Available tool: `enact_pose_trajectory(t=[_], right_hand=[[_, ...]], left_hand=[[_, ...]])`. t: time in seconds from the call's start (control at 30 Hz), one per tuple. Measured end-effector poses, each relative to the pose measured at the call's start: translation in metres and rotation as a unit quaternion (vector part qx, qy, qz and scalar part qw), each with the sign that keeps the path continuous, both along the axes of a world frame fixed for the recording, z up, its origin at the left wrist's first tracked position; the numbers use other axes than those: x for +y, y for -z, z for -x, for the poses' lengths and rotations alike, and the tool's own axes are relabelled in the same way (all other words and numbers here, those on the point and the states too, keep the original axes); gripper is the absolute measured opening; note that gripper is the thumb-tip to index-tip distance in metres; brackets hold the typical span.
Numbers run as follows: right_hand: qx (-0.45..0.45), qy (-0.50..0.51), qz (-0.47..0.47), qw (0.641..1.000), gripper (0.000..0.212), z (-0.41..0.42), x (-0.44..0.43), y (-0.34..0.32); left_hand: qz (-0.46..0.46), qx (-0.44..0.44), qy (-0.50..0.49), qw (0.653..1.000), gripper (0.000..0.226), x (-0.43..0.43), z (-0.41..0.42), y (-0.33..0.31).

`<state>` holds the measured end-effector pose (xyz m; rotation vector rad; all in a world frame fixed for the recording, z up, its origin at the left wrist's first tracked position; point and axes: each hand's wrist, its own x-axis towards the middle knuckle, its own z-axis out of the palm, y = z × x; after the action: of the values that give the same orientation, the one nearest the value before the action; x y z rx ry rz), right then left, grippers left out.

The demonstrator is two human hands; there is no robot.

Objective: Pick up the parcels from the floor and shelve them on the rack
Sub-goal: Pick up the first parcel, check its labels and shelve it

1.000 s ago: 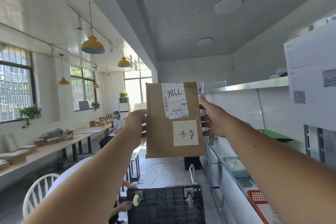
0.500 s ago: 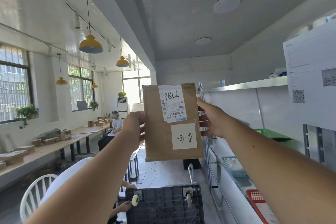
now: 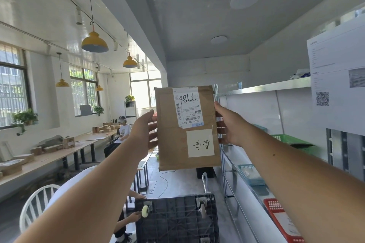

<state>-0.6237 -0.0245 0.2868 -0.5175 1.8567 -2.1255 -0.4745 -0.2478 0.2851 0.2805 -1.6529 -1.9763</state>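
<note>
A flat brown cardboard parcel (image 3: pixel 171 144) is held upright at arm's length, its white shipping label and a pale handwritten note facing me upside down. My left hand (image 3: pixel 143 134) grips its left edge and my right hand (image 3: pixel 230 125) grips its right edge. The metal rack (image 3: pixel 266 87) runs along the right wall, its upper shelf level with the parcel's top. The parcel hangs just left of the rack's near upright post.
On the rack's lower shelves sit a green basket (image 3: pixel 292 142), a blue basket (image 3: pixel 250 173) and a red basket (image 3: pixel 280 217). An overturned black trolley (image 3: pixel 177 219) lies below the parcel. A white chair (image 3: pixel 37 203) stands lower left. People sit by long tables (image 3: pixel 59 154).
The parcel has tilted slightly and drifted a little to the right in my hands; both hands keep their grip on its edges.
</note>
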Motion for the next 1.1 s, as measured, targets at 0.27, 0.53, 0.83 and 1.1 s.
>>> enact_pose_trajectory(t=[0.27, 0.53, 0.83, 1.1], right_hand=[[-0.022, 0.001, -0.003, 1.0, 0.092, 0.017, -0.005, 0.007], [0.034, 0.05, -0.03, 0.998, 0.037, -0.01, -0.01, -0.005], [0.043, 0.059, -0.05, 0.996, 0.074, -0.026, -0.008, -0.004], [0.036, 0.039, -0.119, 0.991, 0.109, -0.037, -0.006, -0.01]], left_hand=[[-0.008, -0.027, -0.012, 1.0, 0.047, 0.003, 0.002, 0.004], [-0.054, -0.044, 0.029, 0.997, 0.091, -0.003, 0.008, 0.007], [-0.074, -0.071, 0.057, 0.993, 0.143, -0.015, 0.006, 0.008], [-0.144, -0.021, 0.057, 0.988, 0.126, -0.008, 0.006, 0.009]])
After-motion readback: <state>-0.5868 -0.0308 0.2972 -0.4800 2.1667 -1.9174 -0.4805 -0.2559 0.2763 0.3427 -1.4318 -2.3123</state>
